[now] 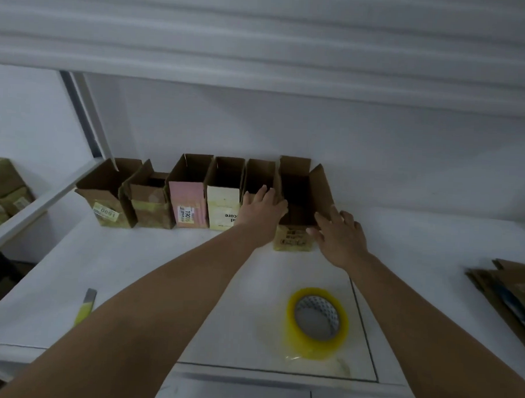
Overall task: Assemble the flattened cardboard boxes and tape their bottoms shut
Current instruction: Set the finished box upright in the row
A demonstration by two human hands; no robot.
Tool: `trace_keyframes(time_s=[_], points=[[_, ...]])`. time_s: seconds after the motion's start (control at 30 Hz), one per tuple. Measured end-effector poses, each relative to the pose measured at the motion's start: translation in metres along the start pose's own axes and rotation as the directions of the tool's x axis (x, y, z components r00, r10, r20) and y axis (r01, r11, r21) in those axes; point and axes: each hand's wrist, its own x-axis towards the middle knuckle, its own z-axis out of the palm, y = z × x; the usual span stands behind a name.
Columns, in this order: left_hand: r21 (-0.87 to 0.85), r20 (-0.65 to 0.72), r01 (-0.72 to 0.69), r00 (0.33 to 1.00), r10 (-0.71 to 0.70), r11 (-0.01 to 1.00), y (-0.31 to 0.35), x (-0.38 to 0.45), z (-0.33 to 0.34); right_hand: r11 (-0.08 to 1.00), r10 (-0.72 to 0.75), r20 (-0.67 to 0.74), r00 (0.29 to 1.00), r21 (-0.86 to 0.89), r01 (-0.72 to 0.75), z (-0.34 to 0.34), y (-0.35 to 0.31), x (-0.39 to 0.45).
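Nearest the viewer, a yellow-edged roll of clear packing tape (316,322) lies flat on the white worktable (161,272), with a yellow-handled cutter (85,306) well to its left. Farther right, a stack of flattened brown cardboard boxes (505,287) awaits assembly. Beyond, the left hand (262,209) and right hand (339,236) flank the rightmost open-topped brown cardboard box (297,206), fingers spread and flat against its sides, apparently touching; contact is partly hidden. The box stands upright at the end of a row of five assembled boxes (177,195) against the wall, its long axis running away from the viewer
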Motion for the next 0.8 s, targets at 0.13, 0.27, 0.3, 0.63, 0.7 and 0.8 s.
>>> trace_keyframes(time_s=[0.13,0.27,0.3,0.63,0.7,0.8], points=[[-0.037,-0.071,-0.062,0.996,0.059,0.997,-0.005,-0.018,-0.001,0.999,0.001,-0.082,0.997,-0.04,-0.005,0.003,-0.004,-0.019],[-0.043,-0.132,-0.145,0.982,0.138,0.989,-0.012,-0.038,-0.003,0.998,0.049,-0.156,0.987,-0.04,-0.056,0.009,-0.013,-0.044],[-0.042,-0.128,-0.157,0.98,0.15,0.987,-0.014,-0.043,-0.003,0.997,0.059,-0.159,0.986,-0.041,-0.066,0.009,-0.016,-0.048],[0.02,-0.03,-0.141,0.989,0.142,0.99,-0.067,-0.08,-0.012,0.991,0.0,0.099,0.995,-0.134,0.013,0.0,-0.053,-0.023],[0.041,-0.007,-0.12,0.993,0.12,0.992,-0.078,-0.086,-0.016,0.99,0.018,0.122,0.992,-0.143,0.0,0.001,-0.059,-0.012],[0.078,0.026,-0.089,0.996,0.087,0.993,-0.09,-0.094,-0.021,0.988,0.049,0.118,0.992,-0.148,-0.031,0.001,-0.064,-0.001]])
